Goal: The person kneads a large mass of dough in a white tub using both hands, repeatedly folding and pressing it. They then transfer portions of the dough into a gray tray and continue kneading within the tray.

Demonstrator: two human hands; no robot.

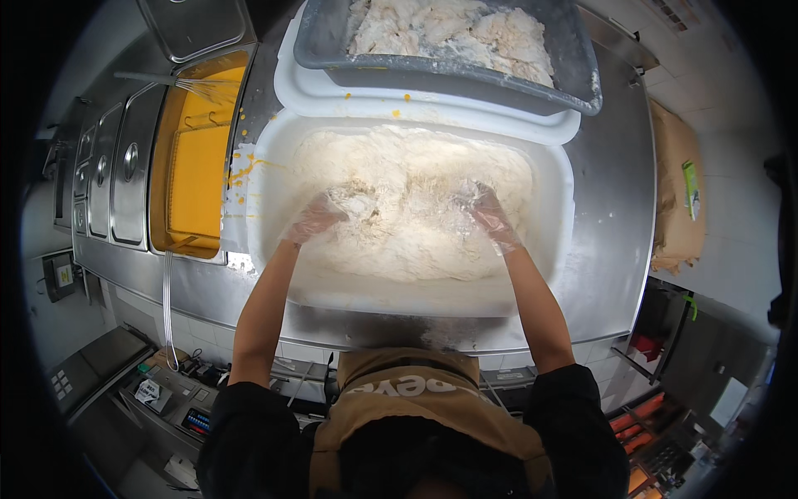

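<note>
A large white plastic tub [411, 300] in front of me holds a bed of flour [405, 249]. At the left of the flour is my left hand [319, 217], in a clear plastic glove dusted white. My right hand [491, 215], gloved the same way, is at the right side, its palm turned inward. The fingertips of both hands are lost in flour and haze, so I cannot tell whether they grip anything. Lumpy, flour-coated patches [360, 204] lie beside the left fingers.
Behind the tub, a grey bin [436, 65] of floured pieces [449, 31] rests on a white lid [299, 87]. Leftward, a steel well holds yellow-orange liquid [202, 181], a wire basket [199, 126] and a whisk [177, 82]. Steel lids [131, 162] adjoin it. A brown paper sack [676, 187] stands right.
</note>
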